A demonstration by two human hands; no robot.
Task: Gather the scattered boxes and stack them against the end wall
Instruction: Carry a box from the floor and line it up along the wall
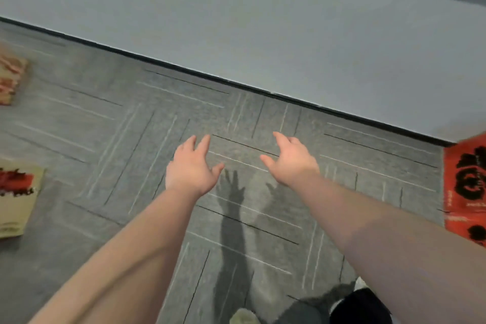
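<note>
Reaching out over grey carpet [147,139], a person stretches both bare arms toward the foot of a pale wall [263,34], where a dark skirting strip [210,77] runs along the far edge of the floor. At the floor's left edge lie two tan boxes with red print, both cut off by the frame: the farther box [10,79] sits nearer the wall, and the nearer box [17,197] lies flat well apart from it, closer to the person. Neither touches the wall. Toward the middle, the left hand [190,168] hovers above the carpet, palm down, fingers spread and relaxed, holding nothing. Just beside it, the right hand [289,159] is likewise released, its fingers loosely extended, thumb pointing inward, with nothing in its grasp. Bare carpet shows in the gap between the two hands. Shadows of the hands and one forearm [231,218] fall on the carpet below them. At the bottom edge, between the forearms, part of a dark shoe [360,305] with a white patch stands on the floor; what lies beside it is too blurred to tell. At the floor's right edge, a red box [465,192] with black print lies near the skirting strip, its far corner close to the wall, partly out of frame and partly covered by the right forearm. The whole view is softly blurred.
</note>
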